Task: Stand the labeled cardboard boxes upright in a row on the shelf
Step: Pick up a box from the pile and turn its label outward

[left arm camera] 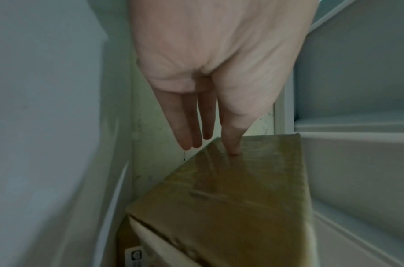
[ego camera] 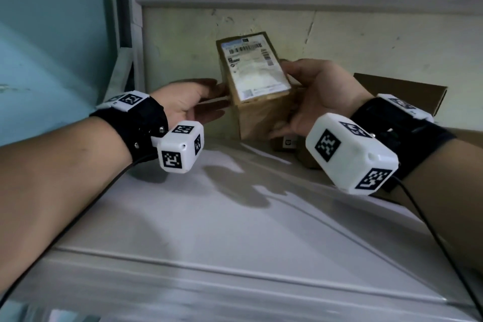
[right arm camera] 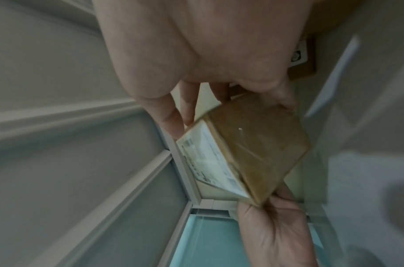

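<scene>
A brown cardboard box [ego camera: 261,115] with a white shipping label [ego camera: 254,70] is held tilted above the white shelf [ego camera: 209,217], label facing up and toward me. My right hand [ego camera: 313,97] grips its right side, thumb at the label's edge and fingers curled under it. My left hand [ego camera: 193,102] is at the box's left side with straight fingers. In the left wrist view the left hand [left arm camera: 205,126] touches the box [left arm camera: 231,198] with one fingertip. The right wrist view shows the right hand [right arm camera: 219,54] round the box [right arm camera: 260,150] and the left hand [right arm camera: 272,225] at its far corner.
A small labeled box [ego camera: 287,142] lies flat on the shelf under the right hand. A larger plain cardboard box [ego camera: 402,91] sits behind the right wrist. The stained back wall [ego camera: 183,42] and a grey corner post [ego camera: 136,34] close off the far left.
</scene>
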Available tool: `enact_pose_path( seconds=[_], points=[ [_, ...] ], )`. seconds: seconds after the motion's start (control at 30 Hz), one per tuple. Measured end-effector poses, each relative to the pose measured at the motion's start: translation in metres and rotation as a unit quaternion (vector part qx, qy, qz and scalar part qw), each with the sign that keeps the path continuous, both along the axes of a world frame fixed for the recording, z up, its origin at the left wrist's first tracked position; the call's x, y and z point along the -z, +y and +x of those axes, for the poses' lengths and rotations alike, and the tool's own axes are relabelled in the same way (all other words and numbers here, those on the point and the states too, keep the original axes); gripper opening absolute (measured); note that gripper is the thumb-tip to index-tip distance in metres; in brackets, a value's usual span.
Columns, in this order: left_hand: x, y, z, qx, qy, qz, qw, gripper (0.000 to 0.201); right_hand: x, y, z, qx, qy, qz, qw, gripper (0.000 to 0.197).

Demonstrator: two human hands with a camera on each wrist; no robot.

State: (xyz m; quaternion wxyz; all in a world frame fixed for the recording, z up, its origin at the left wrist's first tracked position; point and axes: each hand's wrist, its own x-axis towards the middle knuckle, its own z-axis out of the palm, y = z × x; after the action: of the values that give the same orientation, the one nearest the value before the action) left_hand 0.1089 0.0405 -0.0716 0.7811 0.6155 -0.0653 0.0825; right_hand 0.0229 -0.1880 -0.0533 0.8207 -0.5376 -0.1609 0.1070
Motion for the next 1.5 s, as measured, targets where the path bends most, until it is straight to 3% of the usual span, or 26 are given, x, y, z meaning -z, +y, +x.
enact_pose_path(
  seconds=[0.23,0.43,0.53,0.6,0.7,0.8,0.97,1.1,1.17,1.37,1.5],
  points=[
    [-0.004,-0.004,-0.012,0.001,-0.035,0.005,0.999,0.014,0.005,0.016,-0.004,0.035,-0.053,0.02,0.998,0.041],
    [-0.006,-0.005,-0.026,0.02,-0.06,-0.011,0.998,0.017,0.009,0.019,0.003,0.035,-0.027,0.002,0.999,0.017],
    [-0.005,-0.006,-0.031,0.053,-0.072,-0.005,0.996,0.037,0.01,0.017,0.0,0.043,-0.03,-0.017,0.999,0.034],
    [-0.004,-0.004,-0.031,0.092,-0.078,0.002,0.993,0.054,0.008,0.017,-0.006,0.039,-0.04,-0.042,0.998,0.027],
    [-0.005,-0.002,-0.034,0.141,-0.063,0.027,0.988,0.04,0.005,0.02,-0.005,0.067,-0.047,-0.093,0.992,0.035],
    [-0.005,0.008,-0.034,0.125,-0.069,0.036,0.989,0.027,-0.006,0.035,0.005,0.071,-0.033,-0.149,0.986,0.036],
    [-0.007,0.019,-0.02,0.055,-0.078,0.019,0.995,0.042,-0.014,0.065,0.028,0.088,-0.074,-0.193,0.974,0.028],
    [-0.002,0.026,-0.004,0.02,-0.046,0.049,0.998,0.031,-0.011,0.072,0.056,0.118,-0.075,-0.235,0.962,0.024],
    [-0.001,0.024,-0.001,0.023,-0.018,0.068,0.997,0.024,-0.007,0.07,0.066,0.108,-0.075,-0.243,0.961,0.018],
    [0.008,0.016,0.007,0.057,0.049,0.142,0.987,0.022,0.016,0.055,0.092,0.084,-0.008,-0.29,0.953,0.036],
    [0.015,0.016,0.01,0.07,0.043,0.121,0.989,0.016,0.007,0.044,0.097,0.069,-0.021,-0.314,0.947,0.018]
  ],
)
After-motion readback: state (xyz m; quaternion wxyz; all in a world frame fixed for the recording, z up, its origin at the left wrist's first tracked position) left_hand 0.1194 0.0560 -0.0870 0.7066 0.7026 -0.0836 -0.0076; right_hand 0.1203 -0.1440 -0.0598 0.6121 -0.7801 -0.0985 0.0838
